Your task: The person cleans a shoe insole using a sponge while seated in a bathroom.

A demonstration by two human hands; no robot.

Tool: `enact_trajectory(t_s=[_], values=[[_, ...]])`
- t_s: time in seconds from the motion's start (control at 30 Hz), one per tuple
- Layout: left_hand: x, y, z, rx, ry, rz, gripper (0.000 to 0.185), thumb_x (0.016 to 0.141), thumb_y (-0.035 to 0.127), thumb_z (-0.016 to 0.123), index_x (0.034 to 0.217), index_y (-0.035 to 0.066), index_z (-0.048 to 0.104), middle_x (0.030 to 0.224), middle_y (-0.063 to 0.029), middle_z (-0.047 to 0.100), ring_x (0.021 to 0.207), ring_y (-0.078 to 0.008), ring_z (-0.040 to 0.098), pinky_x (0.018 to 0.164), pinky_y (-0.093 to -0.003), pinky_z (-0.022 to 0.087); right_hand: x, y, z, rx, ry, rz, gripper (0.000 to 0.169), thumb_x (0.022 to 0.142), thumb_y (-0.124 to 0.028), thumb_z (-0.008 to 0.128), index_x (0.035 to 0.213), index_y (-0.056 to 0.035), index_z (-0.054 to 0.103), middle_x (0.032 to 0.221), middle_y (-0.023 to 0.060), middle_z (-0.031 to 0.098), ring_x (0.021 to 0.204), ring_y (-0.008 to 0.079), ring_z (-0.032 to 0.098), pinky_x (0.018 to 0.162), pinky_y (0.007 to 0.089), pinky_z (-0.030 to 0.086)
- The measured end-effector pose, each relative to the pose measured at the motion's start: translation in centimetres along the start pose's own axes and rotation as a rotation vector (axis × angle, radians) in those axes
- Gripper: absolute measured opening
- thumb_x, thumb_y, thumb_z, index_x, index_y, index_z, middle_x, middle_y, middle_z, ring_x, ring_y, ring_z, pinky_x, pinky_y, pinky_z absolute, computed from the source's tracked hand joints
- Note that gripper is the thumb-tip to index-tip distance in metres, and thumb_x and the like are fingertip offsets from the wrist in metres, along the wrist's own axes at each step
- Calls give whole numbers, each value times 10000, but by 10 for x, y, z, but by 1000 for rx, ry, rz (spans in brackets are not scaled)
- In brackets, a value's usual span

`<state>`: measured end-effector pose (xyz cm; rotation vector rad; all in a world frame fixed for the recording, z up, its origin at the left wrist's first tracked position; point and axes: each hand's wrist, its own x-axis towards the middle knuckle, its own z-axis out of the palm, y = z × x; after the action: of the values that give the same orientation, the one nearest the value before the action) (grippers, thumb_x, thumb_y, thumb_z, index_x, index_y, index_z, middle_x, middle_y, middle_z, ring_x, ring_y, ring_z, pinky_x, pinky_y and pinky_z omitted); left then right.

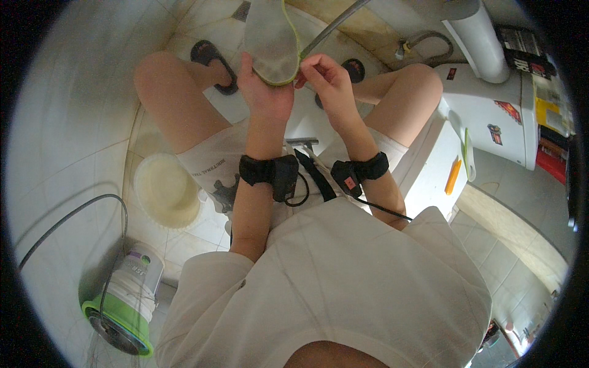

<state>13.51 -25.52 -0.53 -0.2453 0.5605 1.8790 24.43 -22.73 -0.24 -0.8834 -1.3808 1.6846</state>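
A grey, shoe-insole-shaped piece (272,46) with a yellow-green edge is held up between my knees, its far end cut off by the top of the view. My left hand (267,94) grips its near end from below, with the thumb along the left side. At the right edge of the piece, my right hand (329,85) has its fingers curled in and the fingertips close against the rim. Whether they pinch it is hidden. Both wrists wear black straps with cables.
A pale round tub (165,191) stands on the tiled floor at left. Behind it are a white bucket (135,271) and a green-rimmed basin (117,322). A grey hose (329,30) runs beyond my right hand. An orange-handled item (453,177) lies by a stickered white fixture (490,110).
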Motion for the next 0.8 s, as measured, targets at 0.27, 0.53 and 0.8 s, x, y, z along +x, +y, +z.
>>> enact_trajectory(t_s=[0.27,0.53,0.8], values=[[4,6,2,-60,39,39,368,943,303,362,1188,56,481,1177,-85,547,1087,-259,518,912,-403,409,7,-7,-9,-15,7,75,72,876,-87,561,872,-15,562,791,45,602,724,132,577,694,265,467],[8,16,6,-13,131,80,396,931,307,361,1225,56,445,1214,-64,509,1147,-233,469,974,-382,362,31,-18,-17,-72,18,54,55,837,-56,611,877,-22,592,823,39,617,756,124,598,704,250,481],[16,18,-6,-73,52,62,373,938,292,360,1200,53,477,1191,-101,535,1098,-276,512,916,-424,415,33,3,-1,-416,-94,-190,168,755,-114,709,872,-29,623,895,60,633,846,181,607,774,276,467]])
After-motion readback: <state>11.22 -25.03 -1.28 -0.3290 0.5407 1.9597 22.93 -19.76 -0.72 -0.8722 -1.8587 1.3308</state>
